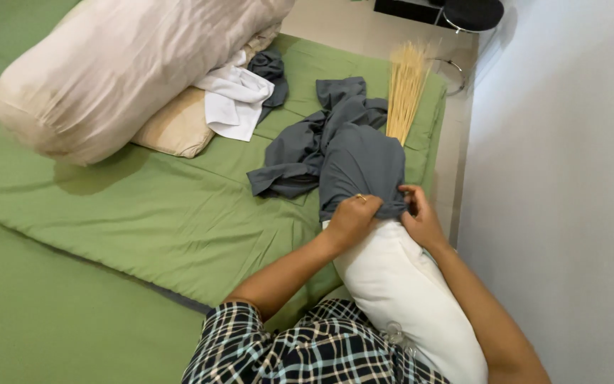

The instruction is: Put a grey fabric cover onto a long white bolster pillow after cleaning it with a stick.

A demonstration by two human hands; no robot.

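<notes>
A white pillow (403, 291) lies across my lap, its far end inside a grey pillowcase (360, 167). My left hand (352, 219) grips the left side of the case's open edge, a ring on one finger. My right hand (421, 217) pinches the same edge on the right. The loose end of the grey cloth trails away over the green mattress (158, 213).
A large beige bolster (122, 64) rests on a flat beige pillow (175, 128) at the far left. A white cloth (234, 102) and a dark grey cloth (271, 71) lie beside them. A straw broom (405, 89) lies near the white wall (570, 178).
</notes>
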